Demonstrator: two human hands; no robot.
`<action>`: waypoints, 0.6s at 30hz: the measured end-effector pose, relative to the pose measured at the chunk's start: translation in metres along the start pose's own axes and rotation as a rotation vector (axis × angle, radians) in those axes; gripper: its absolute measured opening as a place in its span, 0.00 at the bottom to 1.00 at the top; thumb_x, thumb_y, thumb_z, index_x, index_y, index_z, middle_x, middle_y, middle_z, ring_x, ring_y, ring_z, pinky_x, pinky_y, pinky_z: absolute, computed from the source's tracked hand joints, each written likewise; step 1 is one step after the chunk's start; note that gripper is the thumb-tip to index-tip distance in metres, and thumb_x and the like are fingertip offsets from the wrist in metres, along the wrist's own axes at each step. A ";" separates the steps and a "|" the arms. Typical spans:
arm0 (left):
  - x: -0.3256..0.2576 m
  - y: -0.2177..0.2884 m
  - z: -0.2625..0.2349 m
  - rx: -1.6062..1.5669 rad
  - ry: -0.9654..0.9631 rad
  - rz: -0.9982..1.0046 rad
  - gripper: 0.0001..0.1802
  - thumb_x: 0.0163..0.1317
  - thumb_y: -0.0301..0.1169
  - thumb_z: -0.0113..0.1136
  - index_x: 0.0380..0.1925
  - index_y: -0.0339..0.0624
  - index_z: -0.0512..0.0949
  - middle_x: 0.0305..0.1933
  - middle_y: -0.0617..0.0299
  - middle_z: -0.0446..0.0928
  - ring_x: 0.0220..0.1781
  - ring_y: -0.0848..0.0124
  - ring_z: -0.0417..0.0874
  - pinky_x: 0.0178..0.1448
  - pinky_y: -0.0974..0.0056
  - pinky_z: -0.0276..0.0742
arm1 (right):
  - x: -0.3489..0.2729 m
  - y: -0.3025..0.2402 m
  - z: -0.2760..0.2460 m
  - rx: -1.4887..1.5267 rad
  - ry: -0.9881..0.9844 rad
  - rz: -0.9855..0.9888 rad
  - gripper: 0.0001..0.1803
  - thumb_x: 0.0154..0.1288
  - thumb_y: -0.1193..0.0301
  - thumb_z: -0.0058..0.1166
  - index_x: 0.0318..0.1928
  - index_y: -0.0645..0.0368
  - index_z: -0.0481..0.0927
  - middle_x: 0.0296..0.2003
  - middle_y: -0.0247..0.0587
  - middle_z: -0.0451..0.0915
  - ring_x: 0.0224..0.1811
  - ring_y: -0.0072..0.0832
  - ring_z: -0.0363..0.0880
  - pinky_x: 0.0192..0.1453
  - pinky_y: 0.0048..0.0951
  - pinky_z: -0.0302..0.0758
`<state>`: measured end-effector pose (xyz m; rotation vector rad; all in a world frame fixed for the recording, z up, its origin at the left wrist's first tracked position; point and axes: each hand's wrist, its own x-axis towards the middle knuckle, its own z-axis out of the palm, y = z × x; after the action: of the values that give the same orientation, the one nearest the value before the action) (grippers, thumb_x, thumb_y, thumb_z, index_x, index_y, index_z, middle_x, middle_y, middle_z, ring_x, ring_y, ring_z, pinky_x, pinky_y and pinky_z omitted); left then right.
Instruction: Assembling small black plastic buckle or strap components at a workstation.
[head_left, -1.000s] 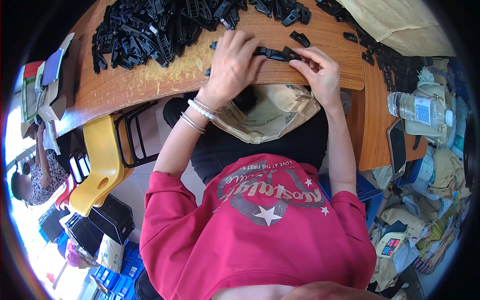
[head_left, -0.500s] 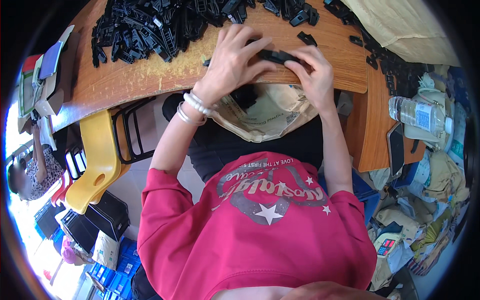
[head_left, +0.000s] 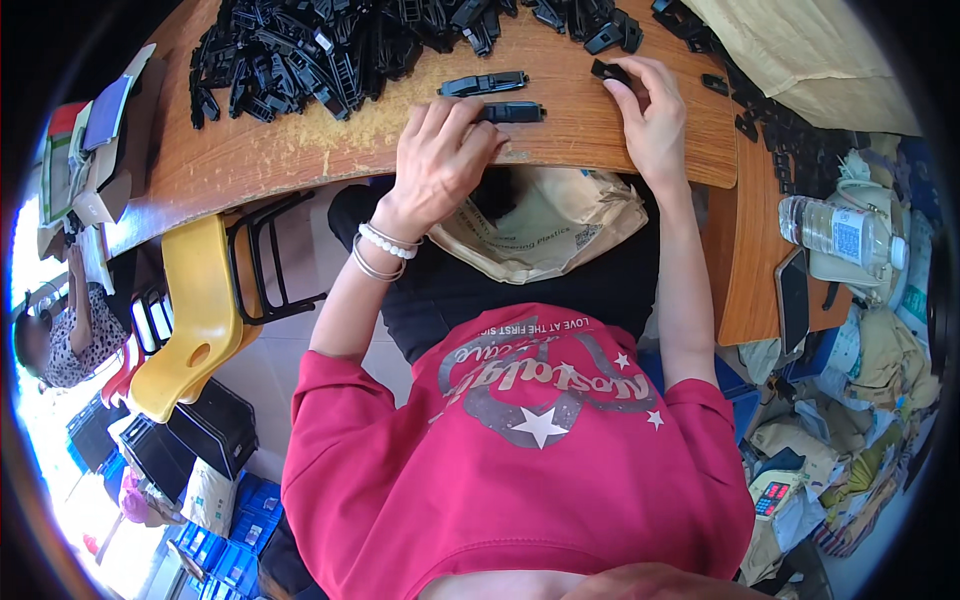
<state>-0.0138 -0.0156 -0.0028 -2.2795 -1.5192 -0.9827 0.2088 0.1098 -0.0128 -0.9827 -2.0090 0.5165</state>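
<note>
Near the table's front edge, a long black part is held by its end in the half-curled left hand; a small black piece is pinched lightly by the right hand. One similar part is laid beyond; a large heap seems left. Printing is borne by the shirt.

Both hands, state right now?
Left hand: curled over one end of a long black part; grip hidden, can't tell.
Right hand: pinching a small black piece.
</note>
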 end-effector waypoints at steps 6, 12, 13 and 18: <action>0.006 -0.012 0.002 -0.220 0.037 -0.260 0.12 0.51 0.28 0.70 0.32 0.36 0.78 0.38 0.56 0.76 0.38 0.56 0.76 0.41 0.58 0.74 | -0.010 -0.040 0.002 0.549 -0.181 0.237 0.14 0.72 0.74 0.50 0.55 0.57 0.79 0.28 0.32 0.77 0.29 0.16 0.71 0.32 0.18 0.70; 0.007 -0.015 0.001 -0.298 -0.056 -0.309 0.11 0.50 0.27 0.70 0.35 0.36 0.82 0.36 0.57 0.77 0.38 0.58 0.75 0.42 0.59 0.75 | -0.010 -0.050 0.003 0.521 -0.436 0.412 0.15 0.66 0.76 0.57 0.52 0.61 0.82 0.28 0.32 0.78 0.29 0.15 0.71 0.32 0.18 0.70; 0.006 -0.016 0.001 -0.299 -0.061 -0.297 0.12 0.50 0.27 0.69 0.36 0.36 0.82 0.36 0.57 0.77 0.38 0.58 0.75 0.42 0.59 0.75 | -0.008 -0.049 0.001 0.474 -0.514 0.459 0.16 0.63 0.77 0.60 0.52 0.64 0.82 0.31 0.32 0.77 0.31 0.15 0.71 0.36 0.17 0.70; 0.007 -0.018 0.001 -0.333 -0.077 -0.240 0.12 0.51 0.25 0.68 0.37 0.36 0.83 0.38 0.57 0.78 0.38 0.58 0.75 0.42 0.59 0.75 | -0.002 -0.038 0.008 0.309 -0.392 0.126 0.13 0.55 0.78 0.66 0.43 0.65 0.86 0.32 0.35 0.78 0.34 0.23 0.74 0.40 0.24 0.72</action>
<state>-0.0279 -0.0020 -0.0021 -2.4151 -1.8126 -1.3132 0.1855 0.0847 0.0061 -0.8665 -2.1236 1.1257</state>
